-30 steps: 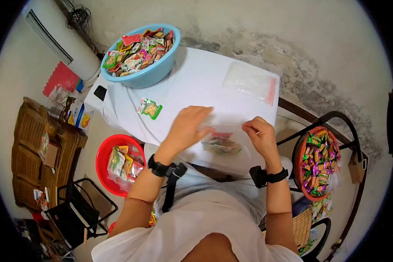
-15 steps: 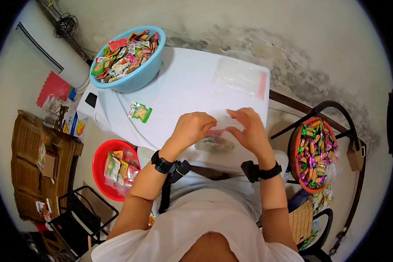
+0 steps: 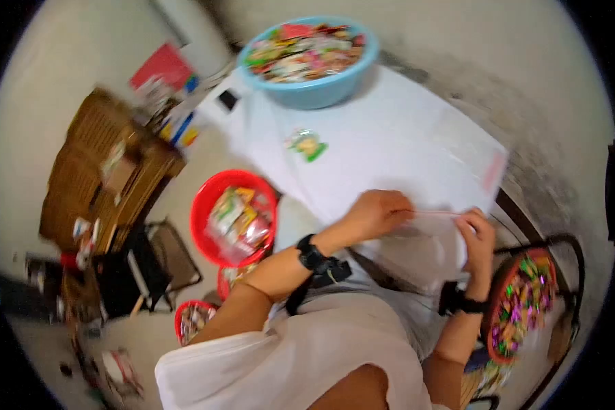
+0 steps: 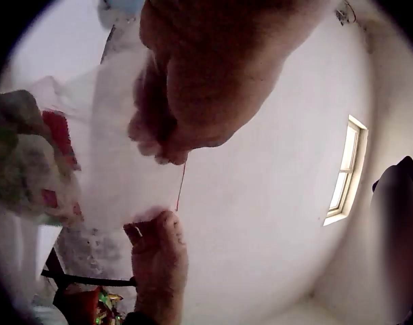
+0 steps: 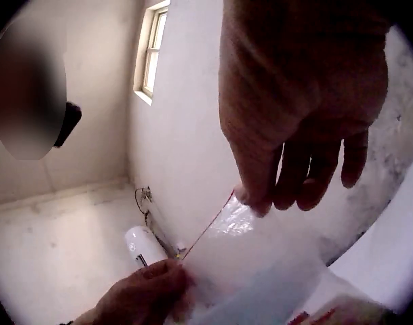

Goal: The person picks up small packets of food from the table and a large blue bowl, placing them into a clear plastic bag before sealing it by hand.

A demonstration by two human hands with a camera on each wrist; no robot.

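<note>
A clear zip bag [image 3: 427,249] hangs between both hands, its thin red top edge stretched taut. My left hand [image 3: 383,210] pinches one end of that edge. At the other end, my right hand [image 3: 478,236] pinches between thumb and index finger, and its remaining fingers hang lower in the right wrist view. Green and red packets [image 4: 37,162] show through the lower part of the bag in the left wrist view. On the white table [image 3: 383,150], a small green-edged snack packet [image 3: 307,145] lies apart from the hands.
A blue basin [image 3: 311,92] full of snack packets stands at the table's far end. Flat bags [image 3: 468,150] with red tops lie on the right. Red basins, one with filled bags [image 3: 236,219], sit at the left; a basket of wrapped sweets [image 3: 523,307] stands at the right.
The head view has turned, shifting the scene. My hands have moved apart and pull the bag's top edge straight. The bag is raised toward the body from the tabletop.
</note>
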